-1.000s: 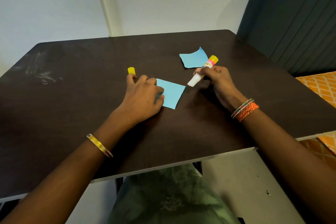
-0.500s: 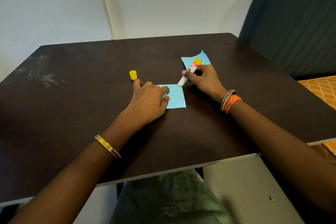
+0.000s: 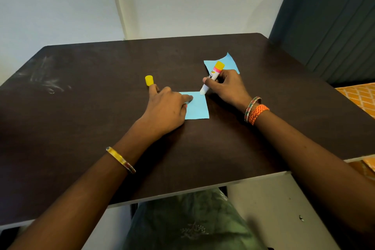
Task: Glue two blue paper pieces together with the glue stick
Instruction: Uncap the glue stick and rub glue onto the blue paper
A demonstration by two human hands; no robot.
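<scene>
- You are working at a dark table [image 3: 81, 128] against a pale wall.
- Your right hand [image 3: 227, 85] is gripping the glue stick [image 3: 211, 79], its tip touching the near paper's [image 3: 197, 107] far right corner.
- Your left hand [image 3: 166, 107] is pressing that paper flat with straight fingers; if it is slipping, the sheet may be dragging or creasing.
- The far paper [image 3: 229, 62] is lying behind your right hand; the cap [image 3: 149, 80] is standing far left, clear of the stroke.

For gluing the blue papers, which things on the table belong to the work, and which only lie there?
Belong to the work:
- near blue paper, pressed flat by the left hand
- far blue paper
- glue stick, gripped by the right hand, tip on the near paper's far edge

Only lying there:
- yellow cap, off the stick
</scene>
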